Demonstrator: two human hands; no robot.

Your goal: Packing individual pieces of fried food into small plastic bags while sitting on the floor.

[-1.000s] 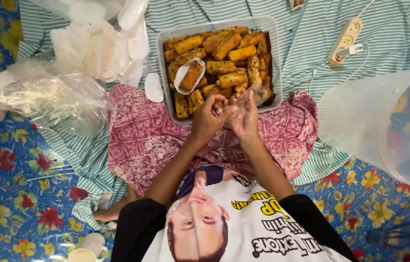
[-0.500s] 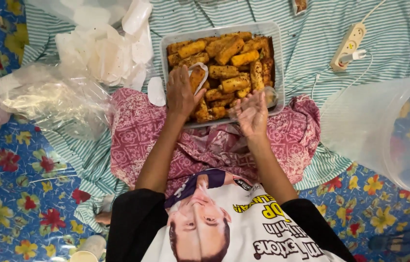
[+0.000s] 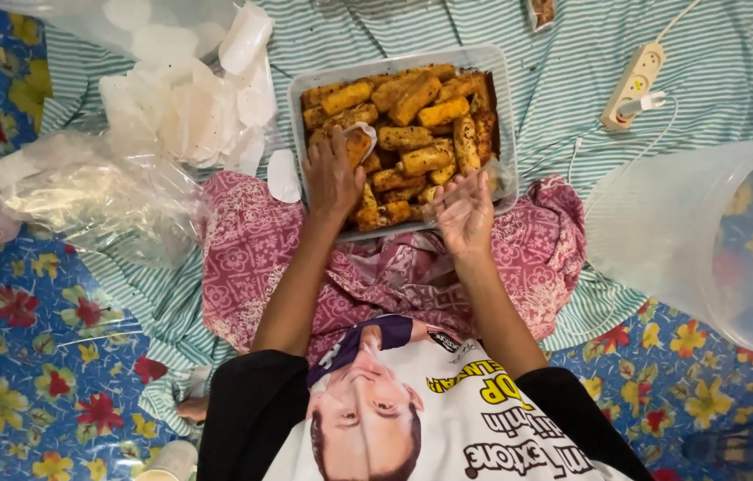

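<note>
Floor cloths underneath; our left hand (image 3: 334,174) reaches open into the tray (image 3: 298,116) of fried rolls (image 3: 403,138) beside the spoon (image 3: 360,135); right hand (image 3: 463,212) open, empty, near its rim.

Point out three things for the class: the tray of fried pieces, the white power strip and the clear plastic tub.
tray of fried pieces (image 3: 399,64), head view, far rim.
white power strip (image 3: 631,87), head view, middle of its body.
clear plastic tub (image 3: 662,232), head view, its side wall.

A person wears a white T-shirt (image 3: 448,419) with black short sleeves (image 3: 247,410) and a printed portrait. Below the T-shirt, a pink patterned sarong (image 3: 261,249) covers the lap.
</note>
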